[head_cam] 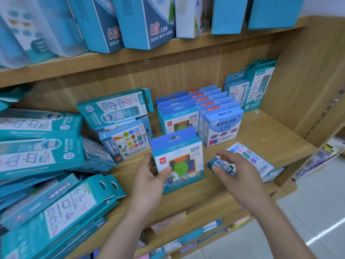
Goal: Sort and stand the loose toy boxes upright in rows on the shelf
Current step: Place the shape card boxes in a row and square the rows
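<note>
Blue-topped cardboard toy box with a green disc on its white front (pixel 179 161) stands upright near the front lip of the wooden shelf (pixel 186 208). The left hand (pixel 149 176) pinches its lower left corner, thumb on the face. It looks light, stiff and slick-printed; holding it across both side edges would likely be steadier than by the thin hang tab. Just beside it the right hand (pixel 237 172) is spread wide, fingers arched over a flat-lying white box of coloured shapes (pixel 250 159); whether it touches, I cannot tell. Some bare board separates these from the upright blue-headed rows (pixel 179 120) behind. Slumped teal boxes (pixel 41 156) crowd the left; the shelf's side wall (pixel 306 90) bounds the right.
</note>
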Available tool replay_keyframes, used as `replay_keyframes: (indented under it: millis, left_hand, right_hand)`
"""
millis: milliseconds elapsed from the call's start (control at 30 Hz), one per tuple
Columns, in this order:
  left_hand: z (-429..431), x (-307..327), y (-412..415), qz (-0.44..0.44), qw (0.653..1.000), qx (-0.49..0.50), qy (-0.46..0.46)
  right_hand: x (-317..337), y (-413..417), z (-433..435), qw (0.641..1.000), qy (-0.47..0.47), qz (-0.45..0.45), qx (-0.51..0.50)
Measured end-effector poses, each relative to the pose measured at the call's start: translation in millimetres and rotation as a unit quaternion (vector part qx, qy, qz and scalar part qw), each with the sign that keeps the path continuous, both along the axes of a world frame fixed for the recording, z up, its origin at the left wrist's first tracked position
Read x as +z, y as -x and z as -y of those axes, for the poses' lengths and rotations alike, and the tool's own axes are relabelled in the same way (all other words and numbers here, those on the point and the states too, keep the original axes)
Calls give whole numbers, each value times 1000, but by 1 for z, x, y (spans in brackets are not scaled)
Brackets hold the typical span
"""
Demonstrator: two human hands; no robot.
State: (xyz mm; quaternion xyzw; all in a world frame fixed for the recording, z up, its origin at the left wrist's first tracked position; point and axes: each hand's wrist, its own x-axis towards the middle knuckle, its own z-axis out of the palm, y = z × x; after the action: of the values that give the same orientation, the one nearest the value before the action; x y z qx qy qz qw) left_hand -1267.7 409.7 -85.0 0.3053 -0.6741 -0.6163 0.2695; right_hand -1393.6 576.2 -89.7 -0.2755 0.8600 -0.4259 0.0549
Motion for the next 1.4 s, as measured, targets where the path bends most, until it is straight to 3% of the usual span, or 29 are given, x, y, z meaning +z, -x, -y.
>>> replay_keyframes:
  millis: [67, 200, 400, 533, 867, 1000, 1200, 1400]
  left_hand:
    - [14, -2, 13, -9, 998, 31, 52]
    - [35, -5, 44, -12, 994, 36, 99]
    - [41, -22, 76, 43, 985, 53, 158]
    - [37, -22, 86, 54, 975, 93, 196]
    - [33, -19, 115, 95, 965, 95, 225]
    - [37, -18, 119, 104, 974, 71, 190]
    - [60, -6, 129, 83, 996, 6, 33]
    - [65, -3, 131, 74, 997, -10, 0]
  right_hand:
    - [-4, 7, -6, 998, -58, -23, 0]
    - [-7, 21, -5, 995, -91, -45, 4]
    - [7, 65, 9, 1000, -3, -17, -22]
    - [21, 105, 20, 993, 90, 73, -17]
    - [8, 141, 44, 984, 146, 100, 13]
    - [2, 149, 41, 986, 137, 87, 22]
    - [-4, 155, 37, 988, 135, 76, 25]
    - [-5, 156, 33, 986, 148, 63, 44]
